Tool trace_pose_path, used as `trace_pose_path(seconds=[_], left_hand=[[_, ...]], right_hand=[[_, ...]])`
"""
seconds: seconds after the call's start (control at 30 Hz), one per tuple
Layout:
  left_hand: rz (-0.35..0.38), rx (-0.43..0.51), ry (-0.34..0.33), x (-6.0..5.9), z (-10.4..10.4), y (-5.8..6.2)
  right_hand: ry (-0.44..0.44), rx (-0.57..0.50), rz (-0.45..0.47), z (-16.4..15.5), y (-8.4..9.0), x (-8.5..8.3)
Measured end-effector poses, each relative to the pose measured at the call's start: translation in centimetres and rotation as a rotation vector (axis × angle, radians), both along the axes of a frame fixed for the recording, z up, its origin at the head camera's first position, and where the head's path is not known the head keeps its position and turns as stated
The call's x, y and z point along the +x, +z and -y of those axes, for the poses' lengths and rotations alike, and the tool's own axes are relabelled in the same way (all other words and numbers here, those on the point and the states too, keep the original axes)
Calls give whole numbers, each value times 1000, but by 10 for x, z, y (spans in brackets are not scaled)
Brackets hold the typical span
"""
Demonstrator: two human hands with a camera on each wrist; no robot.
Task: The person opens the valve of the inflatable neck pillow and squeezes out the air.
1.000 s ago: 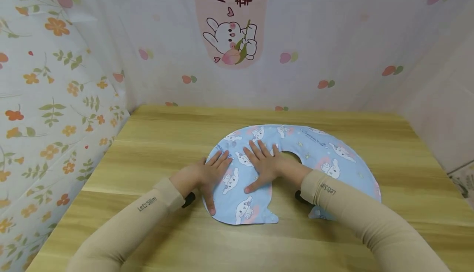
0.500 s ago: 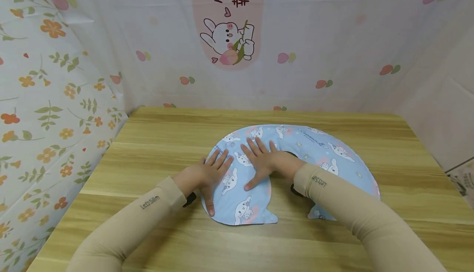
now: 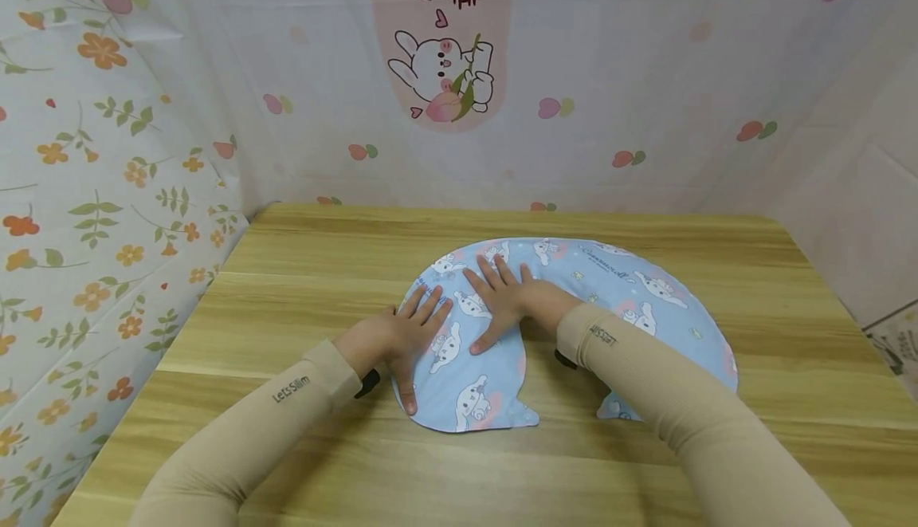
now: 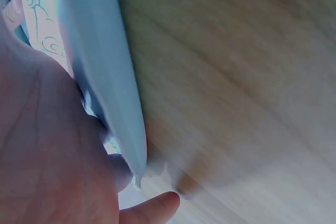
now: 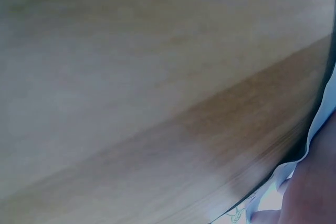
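Note:
A blue U-shaped fabric piece (image 3: 610,280), printed with white cartoon puppies, lies flat on the table with its two ends toward the person. My left hand (image 3: 409,344) rests spread on its left outer edge, thumb pointing toward the near end. On the upper left part of the same piece lies my right hand (image 3: 505,304), fingers spread and straight. In the left wrist view the palm (image 4: 47,145) is beside the fabric's raised side (image 4: 105,66), one finger reaching past it. The right wrist view shows the fabric's edge (image 5: 283,169) beside part of the right hand (image 5: 315,182).
The wood-grain table (image 3: 301,256) extends around the fabric on all sides. A white curtain (image 3: 631,72) with a rabbit print hangs behind the table's far edge. Along the left side hangs a flower-print cloth (image 3: 107,192). The right forearm sleeve (image 3: 667,383) covers part of the fabric.
My right hand has slid slightly away from the person and to the left over the fabric. The left hand stays nearly in place.

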State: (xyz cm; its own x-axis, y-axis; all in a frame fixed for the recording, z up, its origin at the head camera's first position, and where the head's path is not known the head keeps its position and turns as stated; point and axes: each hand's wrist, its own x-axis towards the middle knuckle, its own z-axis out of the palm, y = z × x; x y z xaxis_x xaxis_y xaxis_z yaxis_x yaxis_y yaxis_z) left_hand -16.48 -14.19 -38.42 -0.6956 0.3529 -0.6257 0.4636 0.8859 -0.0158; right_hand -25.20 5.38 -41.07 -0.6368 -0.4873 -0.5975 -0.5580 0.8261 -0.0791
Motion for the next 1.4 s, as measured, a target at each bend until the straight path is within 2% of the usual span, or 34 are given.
trace_pose_path(seconds=[0.23,0.43,0.53,0.63,0.77,0.83,0.93,1.03,1.2,1.4], left_hand=[[7,5,-5,0,0,-1],[4,28,-2,0,4,0],[12,97,18,-1,6,2],[-17,231,41,-4,10,5],[-163,416,34,-12,17,11],[-242,472,34,-18,21,14],[-303,545,76,-27,25,18],[-324,595,142,-38,27,20],[-310,662,238,-56,26,18],[-288,694,192,-69,19,13]], right_hand=[[-15,-8,6,1,-5,-8],[7,-71,10,-1,11,3],[20,-129,9,-6,20,12],[23,-206,-8,-16,26,21],[11,-320,-76,-39,37,33],[-2,-364,-118,-54,43,39],[-30,-421,-174,-79,51,48],[-62,-458,-227,-105,56,58],[-134,-520,-313,-149,59,71],[-282,-586,-319,-197,58,83]])
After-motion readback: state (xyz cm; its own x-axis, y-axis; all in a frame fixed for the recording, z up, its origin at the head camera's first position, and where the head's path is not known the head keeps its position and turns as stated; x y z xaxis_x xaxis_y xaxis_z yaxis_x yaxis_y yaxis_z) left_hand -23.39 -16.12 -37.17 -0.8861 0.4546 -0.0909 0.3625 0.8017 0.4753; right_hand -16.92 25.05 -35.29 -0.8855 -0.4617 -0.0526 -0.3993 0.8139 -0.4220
